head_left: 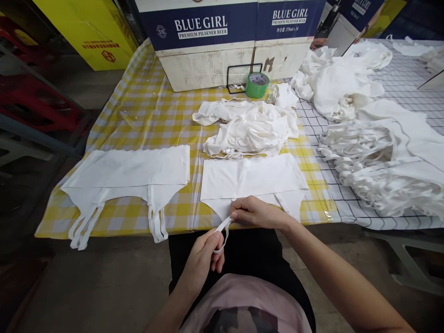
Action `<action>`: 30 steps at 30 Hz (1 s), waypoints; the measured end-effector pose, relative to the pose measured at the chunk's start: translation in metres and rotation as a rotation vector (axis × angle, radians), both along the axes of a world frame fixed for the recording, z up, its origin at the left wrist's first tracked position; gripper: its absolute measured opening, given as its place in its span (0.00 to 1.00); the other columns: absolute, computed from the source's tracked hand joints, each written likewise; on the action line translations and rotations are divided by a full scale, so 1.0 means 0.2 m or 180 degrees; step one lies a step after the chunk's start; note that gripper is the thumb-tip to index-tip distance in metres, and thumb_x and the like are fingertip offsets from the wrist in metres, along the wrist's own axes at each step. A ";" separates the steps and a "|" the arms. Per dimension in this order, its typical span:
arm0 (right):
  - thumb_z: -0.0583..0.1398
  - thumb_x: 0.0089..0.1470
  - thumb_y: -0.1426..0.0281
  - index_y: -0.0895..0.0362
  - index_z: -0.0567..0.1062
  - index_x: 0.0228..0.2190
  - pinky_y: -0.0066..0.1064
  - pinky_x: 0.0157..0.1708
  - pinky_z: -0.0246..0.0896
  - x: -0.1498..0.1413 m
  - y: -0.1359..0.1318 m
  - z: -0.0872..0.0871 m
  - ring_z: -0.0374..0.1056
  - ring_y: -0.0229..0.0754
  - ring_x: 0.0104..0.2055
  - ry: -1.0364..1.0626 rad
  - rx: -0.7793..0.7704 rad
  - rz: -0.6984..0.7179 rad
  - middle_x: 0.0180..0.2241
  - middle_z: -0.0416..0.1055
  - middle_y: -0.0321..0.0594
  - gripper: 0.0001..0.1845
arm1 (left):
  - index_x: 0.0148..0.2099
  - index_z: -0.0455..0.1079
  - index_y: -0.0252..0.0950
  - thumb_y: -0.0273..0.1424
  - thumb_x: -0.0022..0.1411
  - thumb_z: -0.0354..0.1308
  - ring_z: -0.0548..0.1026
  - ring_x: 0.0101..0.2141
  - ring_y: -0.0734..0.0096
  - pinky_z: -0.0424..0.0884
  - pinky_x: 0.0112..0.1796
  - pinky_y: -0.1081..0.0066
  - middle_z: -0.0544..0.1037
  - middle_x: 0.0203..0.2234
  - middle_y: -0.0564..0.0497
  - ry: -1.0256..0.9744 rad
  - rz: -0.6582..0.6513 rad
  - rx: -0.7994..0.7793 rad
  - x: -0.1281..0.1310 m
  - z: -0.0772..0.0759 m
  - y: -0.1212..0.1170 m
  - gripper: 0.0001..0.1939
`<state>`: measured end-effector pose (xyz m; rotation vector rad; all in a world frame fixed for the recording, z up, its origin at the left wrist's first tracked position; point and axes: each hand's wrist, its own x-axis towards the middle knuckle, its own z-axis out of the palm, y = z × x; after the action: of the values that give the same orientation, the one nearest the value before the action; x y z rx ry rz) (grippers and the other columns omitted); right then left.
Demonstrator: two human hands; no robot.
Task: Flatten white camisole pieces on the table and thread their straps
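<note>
A white garment lies flat at the table's near edge, its wide band toward the back and its straps toward me. My left hand pinches the lower end of a thin white strap just past the edge. Higher up, where that strap meets the garment, my right hand has its fingers closed on it. Part of the strap bows out in a loop between the hands. To the left, a similar white garment is spread flat, with its looped straps hanging over the edge.
Behind the garment sits a crumpled white pile. Green tape stands by a black wire frame before a beer carton. More white garments are heaped at right. A person's hand shows behind the carton. Red stools stand left.
</note>
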<state>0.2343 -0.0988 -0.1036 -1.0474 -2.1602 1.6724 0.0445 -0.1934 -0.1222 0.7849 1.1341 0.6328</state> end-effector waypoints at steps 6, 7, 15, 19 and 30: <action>0.54 0.52 0.75 0.57 0.70 0.31 0.23 0.28 0.52 -0.01 -0.06 -0.03 0.58 0.33 0.27 0.0022 0.0707 -0.0218 0.26 0.66 0.33 0.05 | 0.28 0.57 0.36 0.39 0.63 0.46 0.57 0.14 0.81 0.52 0.18 0.78 0.57 0.12 0.61 0.0677 0.0127 0.0512 0.00 0.01 -0.03 0.14; 0.55 0.51 0.77 0.57 0.70 0.31 0.23 0.28 0.52 -0.02 -0.08 -0.04 0.58 0.33 0.27 0.0031 0.0871 -0.0342 0.27 0.66 0.33 0.06 | 0.28 0.58 0.36 0.39 0.62 0.47 0.57 0.15 0.81 0.52 0.19 0.78 0.58 0.12 0.61 0.0788 0.0158 0.0640 0.00 0.02 -0.04 0.14; 0.55 0.49 0.78 0.57 0.70 0.31 0.23 0.25 0.49 -0.04 -0.16 -0.11 0.55 0.31 0.22 -0.0026 0.1164 -0.1356 0.23 0.61 0.31 0.07 | 0.26 0.60 0.35 0.35 0.61 0.50 0.58 0.19 0.80 0.53 0.22 0.78 0.59 0.16 0.58 0.1062 -0.0373 0.1372 -0.01 0.05 -0.11 0.12; 0.54 0.51 0.76 0.55 0.71 0.35 0.23 0.24 0.48 -0.01 -0.19 -0.07 0.53 0.32 0.20 -0.0132 0.0768 -0.1219 0.18 0.58 0.28 0.09 | 0.28 0.64 0.35 0.32 0.62 0.49 0.60 0.21 0.79 0.55 0.24 0.77 0.62 0.19 0.56 0.1535 -0.0765 0.1917 -0.01 0.04 -0.13 0.11; 0.52 0.56 0.70 0.54 0.74 0.36 0.24 0.24 0.53 0.19 -0.29 -0.02 0.63 0.34 0.23 -0.0462 0.0174 -0.1003 0.22 0.69 0.34 0.11 | 0.38 0.68 0.41 0.29 0.61 0.48 0.67 0.24 0.76 0.57 0.28 0.75 0.70 0.25 0.56 0.2464 -0.1509 0.1748 -0.03 -0.15 -0.16 0.08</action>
<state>0.2717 -0.1572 -0.1070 -1.4451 -1.9810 1.4265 0.0378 -0.2262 -0.1527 1.8127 1.4012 0.2187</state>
